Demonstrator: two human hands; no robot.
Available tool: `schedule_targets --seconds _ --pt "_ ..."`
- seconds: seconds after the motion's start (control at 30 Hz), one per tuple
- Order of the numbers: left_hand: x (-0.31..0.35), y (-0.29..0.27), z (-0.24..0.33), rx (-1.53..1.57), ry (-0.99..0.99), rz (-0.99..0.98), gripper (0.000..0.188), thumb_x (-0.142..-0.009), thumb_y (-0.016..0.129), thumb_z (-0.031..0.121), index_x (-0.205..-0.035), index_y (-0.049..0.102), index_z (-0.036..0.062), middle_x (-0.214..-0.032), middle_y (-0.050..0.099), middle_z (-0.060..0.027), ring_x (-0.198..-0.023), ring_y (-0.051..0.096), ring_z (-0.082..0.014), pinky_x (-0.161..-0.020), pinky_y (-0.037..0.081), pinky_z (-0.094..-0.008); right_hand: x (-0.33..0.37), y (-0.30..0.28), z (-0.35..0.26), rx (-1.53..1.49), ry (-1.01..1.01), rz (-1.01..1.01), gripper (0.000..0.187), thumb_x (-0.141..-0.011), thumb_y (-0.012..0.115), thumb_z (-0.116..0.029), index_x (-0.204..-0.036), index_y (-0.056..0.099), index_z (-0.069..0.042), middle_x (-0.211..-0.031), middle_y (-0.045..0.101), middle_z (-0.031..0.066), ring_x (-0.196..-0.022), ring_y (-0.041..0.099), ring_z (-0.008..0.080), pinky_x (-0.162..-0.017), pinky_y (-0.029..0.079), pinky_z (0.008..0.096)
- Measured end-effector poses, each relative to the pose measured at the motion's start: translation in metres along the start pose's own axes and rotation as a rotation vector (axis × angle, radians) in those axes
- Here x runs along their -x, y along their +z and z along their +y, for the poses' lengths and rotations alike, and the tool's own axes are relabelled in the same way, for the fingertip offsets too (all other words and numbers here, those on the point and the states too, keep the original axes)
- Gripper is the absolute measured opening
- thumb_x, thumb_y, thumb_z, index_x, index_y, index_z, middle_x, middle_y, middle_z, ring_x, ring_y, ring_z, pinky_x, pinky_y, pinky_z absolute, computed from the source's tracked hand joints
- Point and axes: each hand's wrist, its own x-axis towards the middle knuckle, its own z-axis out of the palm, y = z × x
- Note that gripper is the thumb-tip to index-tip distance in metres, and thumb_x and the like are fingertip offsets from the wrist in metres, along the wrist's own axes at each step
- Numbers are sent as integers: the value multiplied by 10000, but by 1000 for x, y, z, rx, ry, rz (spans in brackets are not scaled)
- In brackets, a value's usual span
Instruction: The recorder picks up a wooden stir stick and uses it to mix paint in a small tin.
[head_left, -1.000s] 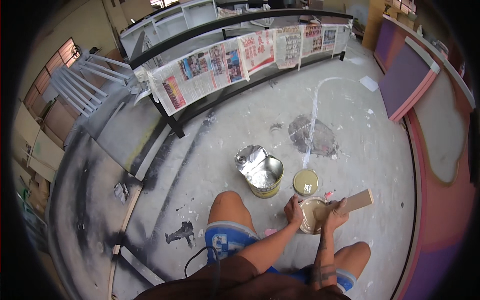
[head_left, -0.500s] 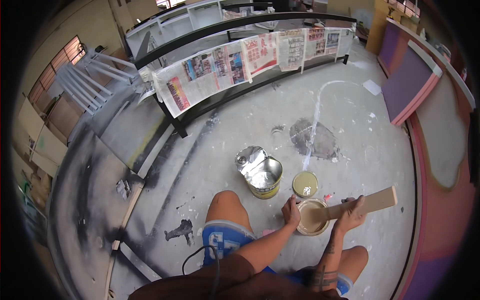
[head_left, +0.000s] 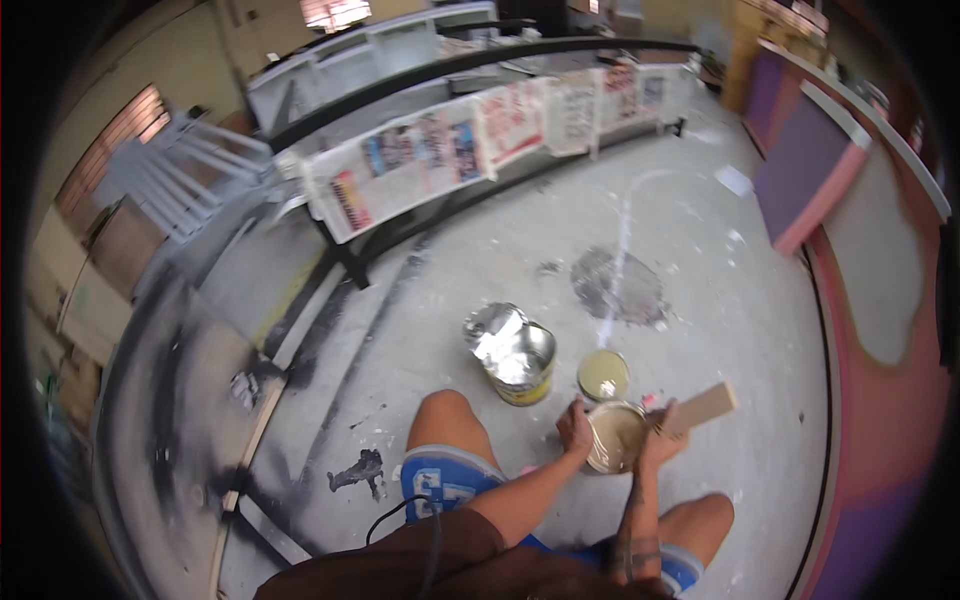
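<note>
Can rim (head_left: 616, 404) beside left hand (head_left: 575, 430), wide floor (head_left: 730, 280) beyond

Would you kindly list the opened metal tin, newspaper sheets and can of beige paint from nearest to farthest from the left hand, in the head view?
1. Can of beige paint: just right of the left hand.
2. Opened metal tin: ahead and left.
3. Newspaper sheets: far ahead.

Stirring-stick shot, bit blurry
Right hand (head_left: 661, 438)'s got a flat tan stick (head_left: 706, 406) dipping toward the tan paint (head_left: 619, 440) in a round can (head_left: 608, 471), left hand (head_left: 575, 430) at the can's left rim. Round yellowish lid (head_left: 603, 376) just beyond it, opened silvery tin (head_left: 524, 389) to the left, newspaper (head_left: 415, 158) hung along a black frame (head_left: 350, 266) further back.
</note>
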Motion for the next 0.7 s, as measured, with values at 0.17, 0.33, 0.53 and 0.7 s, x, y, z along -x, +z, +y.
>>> schedule_targets --seconds 0.17,0.33,0.53,0.7 --pt "9 12 10 -77 48 -4 511 -1021 403 458 -926 693 48 -929 721 -189 -925 667 -414 -865 490 -483 -35 -12 -66 -205 35 -54 200 -967 634 -109 -1057 702 57 -782 658 93 -717 638 170 -657 550 336" --pt "3 9 2 10 2 -19 558 -1027 397 507 -929 688 41 -923 717 -197 -932 665 -419 -868 490 -479 -14 -8 23 142 -216 -174 231 -971 632 -136 -1083 689 58 -787 677 114 -690 645 187 -656 565 360" --pt "8 12 15 -20 75 -13 496 -1021 421 464 -920 680 53 -925 725 -183 -909 684 -383 -838 507 -465 -33 -14 -41 -36 -38 -14 256 -975 626 -181 -899 650 62 -773 679 141 -691 642 212 -681 557 385" --pt "-10 11 -4 -4 87 27 519 -1017 430 462 -900 710 41 -893 726 -185 -885 681 -382 -830 499 -457 -14 0 -33 -82 241 -143 512 -1011 613 -442 -935 633 64 -798 678 143 -722 628 195 -681 541 363"
